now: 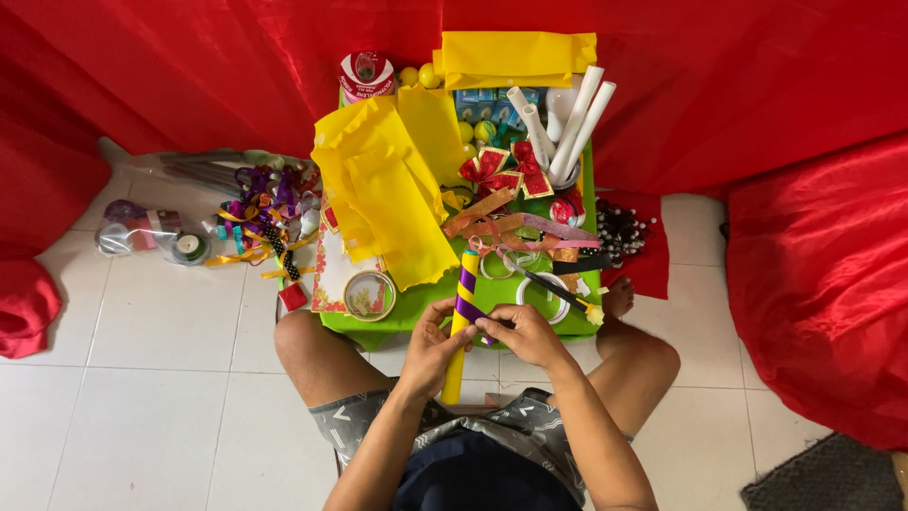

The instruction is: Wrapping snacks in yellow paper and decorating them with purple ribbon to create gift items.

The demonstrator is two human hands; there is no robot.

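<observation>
Item in hand: yellow tube (457, 322), held upright-to-tilted over the lap, just in front of the green bench (416, 305). Purple ribbon (467, 305) spirals round its upper part; the top also shows a red band. By judgement the wrapping is partly done: the upper stretch is covered, the lower stretch from the hands downward is bare yellow and remains to be wound.

Left hand (430, 345): fingers clenched round the tube at its middle.
Right hand (526, 333): fingers grasping the ribbon where it meets the tube, pinching it against the surface.

Surroundings, left to right:
- Clear plastic bag (142, 232) of small goods and a tape roll (189, 248), on the tiled floor, well apart from the hands.
- Heap of mixed ribbons (265, 213), purple, gold and dotted, on the floor beside the bench.
- Round tin (369, 295) on a floral card, near the left hand.
- Yellow crepe sheets (388, 189), loosely piled across the bench.
- Red and gold bows (497, 170).
- Scissors (553, 279), lying on the bench just beyond the tube's top.
- White rolled tubes (577, 123), standing in a cluster at the far side.
- Dark bead cluster (619, 229), on red cloth to the right of the bench.

Obstruction: the bench is crowded; the scissors and loose ribbon strips lie closest to the tube's upper end. Red cloth surrounds the area.
</observation>
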